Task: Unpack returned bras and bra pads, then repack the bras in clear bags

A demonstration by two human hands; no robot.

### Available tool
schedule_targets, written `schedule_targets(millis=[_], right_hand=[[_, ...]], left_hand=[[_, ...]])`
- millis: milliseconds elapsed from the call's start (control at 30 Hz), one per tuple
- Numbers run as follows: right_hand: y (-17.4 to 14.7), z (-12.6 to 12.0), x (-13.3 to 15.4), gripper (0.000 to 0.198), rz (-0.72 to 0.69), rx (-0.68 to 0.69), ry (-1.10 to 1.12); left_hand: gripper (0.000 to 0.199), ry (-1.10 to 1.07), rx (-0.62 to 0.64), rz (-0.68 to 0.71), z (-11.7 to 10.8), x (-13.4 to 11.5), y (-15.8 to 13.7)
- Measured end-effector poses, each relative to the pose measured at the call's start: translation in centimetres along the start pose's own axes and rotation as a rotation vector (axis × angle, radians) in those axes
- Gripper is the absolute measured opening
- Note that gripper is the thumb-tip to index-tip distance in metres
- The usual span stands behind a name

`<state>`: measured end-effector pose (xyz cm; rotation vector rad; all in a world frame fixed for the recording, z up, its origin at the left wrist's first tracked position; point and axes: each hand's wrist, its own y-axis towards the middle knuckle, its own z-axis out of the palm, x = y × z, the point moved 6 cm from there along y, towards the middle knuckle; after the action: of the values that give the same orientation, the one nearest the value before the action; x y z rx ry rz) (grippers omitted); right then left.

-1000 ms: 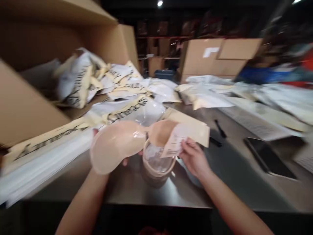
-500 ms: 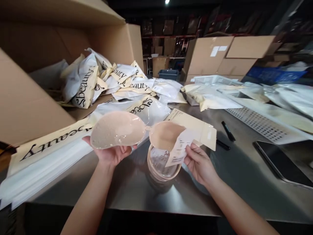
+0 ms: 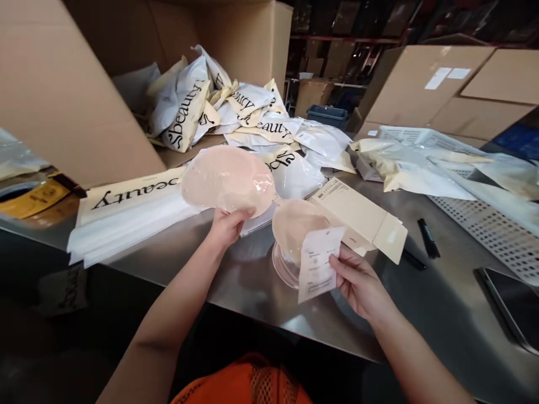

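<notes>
In the head view, your left hand (image 3: 229, 227) grips the near rim of one cup of a beige two-cup piece (image 3: 225, 177), thumb on top and the other fingers mostly hidden beneath. The piece is held above the worktop (image 3: 248, 280), off its front edge's middle stretch, its two cups joined by a narrow bridge. Your right hand (image 3: 357, 280) pinches a printed card (image 3: 320, 264) between thumb and fingers; the card overlaps the second cup, and you cannot tell whether those fingers also hold that cup.

Below the second cup, a round tub (image 3: 280, 269) sits near the worktop's front edge, partly covered; whether the two touch cannot be told. Behind the card lies a beige carton (image 3: 357, 210) with its end flap open. Further toward the worktop's right side are a black marker (image 3: 428, 238), a phone (image 3: 511, 306) and a white perforated basket (image 3: 484, 224) with bags on it. On your left, a stack of flat mailers (image 3: 130, 224) reaches the front edge, and an open cardboard box (image 3: 248, 45) behind it holds piled bags (image 3: 185, 106).
</notes>
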<state>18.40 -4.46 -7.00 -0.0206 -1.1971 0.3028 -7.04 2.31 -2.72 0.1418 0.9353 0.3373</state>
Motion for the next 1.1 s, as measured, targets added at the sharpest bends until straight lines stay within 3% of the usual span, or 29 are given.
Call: schedule_targets(millis=[200,467,733,1100], right_hand=[[-0.9,0.2,-0.3,0.023,0.018,0.059,-0.239],[-1.0,-1.0,-0.3,0.019,-0.075,0.089,-0.518],[-0.9,-1.1,-0.5,0.013,-0.075,0.102,-0.515],[-1.1,-0.7,-0.5,0.013,-0.075,0.139,-0.551]], left_hand=[[0.032,0.020,0.112,-0.021,-0.1,-0.3,-0.2],[0.061,-0.197,0.166,-0.015,0.3,-1.1,0.1],[0.077,-0.147,0.152,-0.032,0.1,-1.2,0.0],[0.075,-0.134,0.167,-0.040,0.3,-1.4,-0.1]])
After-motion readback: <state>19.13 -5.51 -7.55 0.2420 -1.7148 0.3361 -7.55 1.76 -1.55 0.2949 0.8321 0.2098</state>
